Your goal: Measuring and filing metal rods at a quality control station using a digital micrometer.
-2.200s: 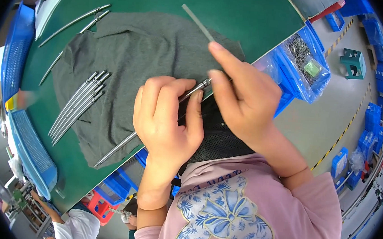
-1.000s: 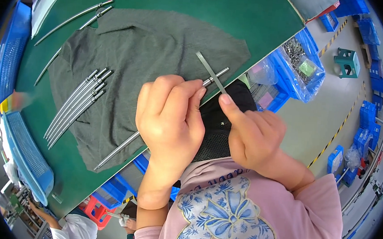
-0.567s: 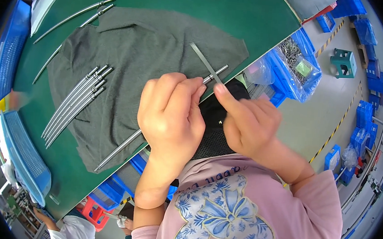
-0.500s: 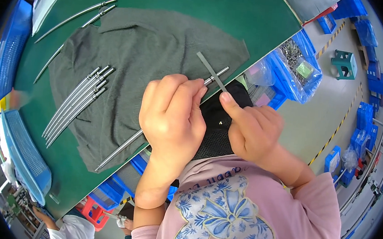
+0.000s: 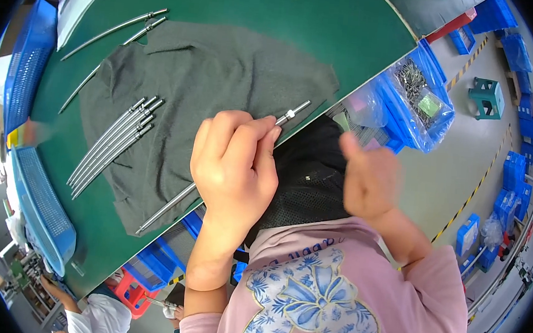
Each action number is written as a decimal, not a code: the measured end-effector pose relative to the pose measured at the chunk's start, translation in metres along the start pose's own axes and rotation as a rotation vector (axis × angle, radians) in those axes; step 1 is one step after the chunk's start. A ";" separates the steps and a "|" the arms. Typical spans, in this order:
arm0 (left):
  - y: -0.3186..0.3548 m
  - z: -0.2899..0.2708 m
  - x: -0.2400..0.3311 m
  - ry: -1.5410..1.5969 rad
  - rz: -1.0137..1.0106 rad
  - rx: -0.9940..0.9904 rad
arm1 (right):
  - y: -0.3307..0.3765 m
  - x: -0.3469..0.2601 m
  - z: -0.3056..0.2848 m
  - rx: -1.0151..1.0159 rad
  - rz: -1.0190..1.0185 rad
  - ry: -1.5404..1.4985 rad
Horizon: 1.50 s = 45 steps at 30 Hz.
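My left hand (image 5: 234,158) is closed round a slim metal rod (image 5: 167,208), near its stepped end. The rod slants along the table's near edge, its stepped tip sticking out past my thumb and its plain end lying over a dark grey cloth (image 5: 224,63). My right hand (image 5: 370,182) is apart from the rod, beyond the table edge and over the floor. It is smeared by motion, and whether anything is in it cannot be made out. A group of several similar rods (image 5: 110,148) lies side by side on the cloth's left part.
More rods (image 5: 114,28) lie at the far left of the green table (image 5: 279,8). Blue perforated baskets (image 5: 44,205) line its left edge. At right, a lined blue bin (image 5: 419,97) holds small metal parts. A green stool (image 5: 486,99) stands on the floor; co-workers sit at lower left.
My right hand has drawn away from the rod to the right. The flat grey strip it held across the rod's tip no longer shows. My left hand keeps its hold.
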State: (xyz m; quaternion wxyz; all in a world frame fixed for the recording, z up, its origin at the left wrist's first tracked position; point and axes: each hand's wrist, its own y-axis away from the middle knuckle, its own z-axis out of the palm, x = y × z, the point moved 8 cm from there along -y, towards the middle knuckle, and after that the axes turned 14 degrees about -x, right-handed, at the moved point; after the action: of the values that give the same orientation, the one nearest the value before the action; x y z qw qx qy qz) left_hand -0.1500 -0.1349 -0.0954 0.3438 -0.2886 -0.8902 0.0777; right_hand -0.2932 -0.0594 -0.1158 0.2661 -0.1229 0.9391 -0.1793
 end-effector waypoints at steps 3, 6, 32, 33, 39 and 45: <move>0.002 -0.002 0.004 -0.016 0.021 0.012 | -0.043 0.005 -0.015 0.025 0.023 0.186; 0.003 -0.002 0.008 -0.089 0.027 0.029 | -0.077 -0.001 -0.004 0.059 -0.105 0.254; 0.063 -0.064 0.078 -0.233 0.355 0.278 | -0.083 -0.037 -0.006 -0.033 -0.001 -0.732; 0.063 -0.057 0.081 -0.102 0.321 0.197 | -0.084 -0.037 -0.006 -0.010 0.037 -0.783; 0.047 -0.014 0.007 1.282 -0.162 0.194 | -0.079 -0.052 -0.004 0.010 -0.055 -0.768; 0.042 -0.034 -0.009 1.242 -0.151 0.407 | -0.081 -0.042 -0.001 -0.141 -0.212 -0.628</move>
State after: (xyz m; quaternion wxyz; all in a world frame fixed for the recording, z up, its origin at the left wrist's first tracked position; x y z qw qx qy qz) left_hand -0.1025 -0.1074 -0.0894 0.8459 -0.1456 -0.5117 0.0390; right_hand -0.2484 -0.1185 -0.0634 0.5131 -0.2874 0.8033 -0.0940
